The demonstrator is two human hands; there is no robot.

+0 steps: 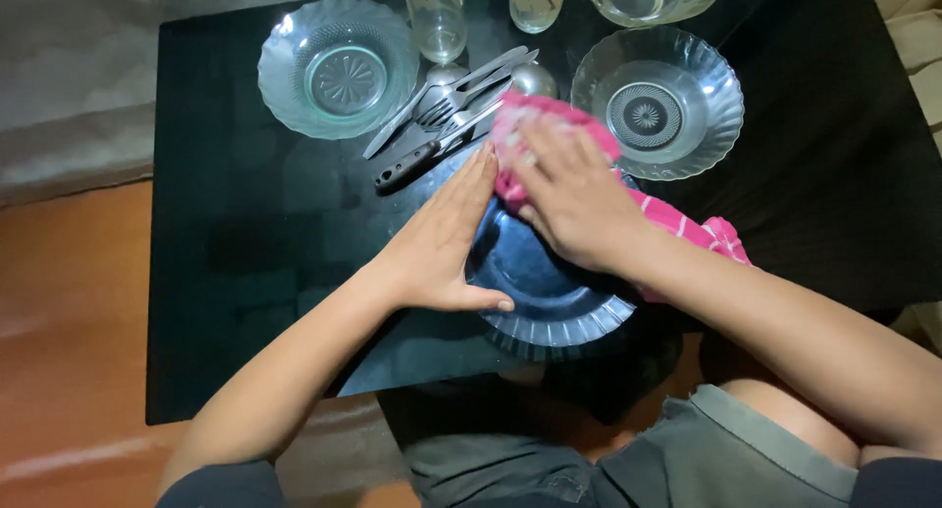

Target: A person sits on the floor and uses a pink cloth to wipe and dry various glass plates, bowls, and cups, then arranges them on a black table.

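Right hand [574,199]: fingers [546,140] spread flat, pressing a pink cloth [667,218] onto a clear plate [559,302], no grip closed around it. Left hand [442,238]: fingers straight and together, edge-on against the plate's left rim, thumb over the near rim, holding nothing. Plate sits on the black tabletop [245,223], near edge. Just beyond the fingertips: knife, fork, spoons [442,115]. Past those, two glass bowls [339,68] [655,101], tumblers [437,17].
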